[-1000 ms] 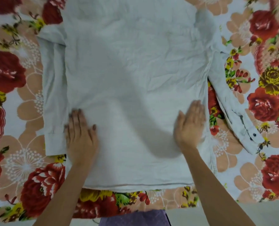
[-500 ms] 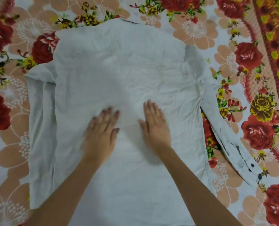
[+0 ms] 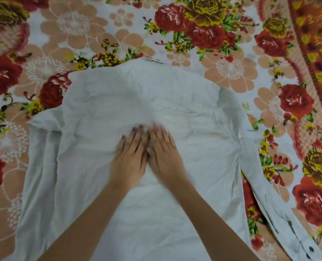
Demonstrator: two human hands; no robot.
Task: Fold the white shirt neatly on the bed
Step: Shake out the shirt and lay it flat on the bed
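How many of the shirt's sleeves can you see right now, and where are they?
2. One sleeve lies folded along the white shirt's left side; the other sleeve angles out to the lower right over the bedsheet, buttoned cuff near the corner.

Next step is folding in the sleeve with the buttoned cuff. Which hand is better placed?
Right hand, probably. That sleeve lies splayed out on the shirt's right side; the left hand would have to cross over.

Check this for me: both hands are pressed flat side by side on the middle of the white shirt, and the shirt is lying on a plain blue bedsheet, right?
Not quite. The head view shows the left hand and right hand flat side by side on the white shirt, but the bedsheet is floral, with red, yellow and peach flowers, not plain blue.
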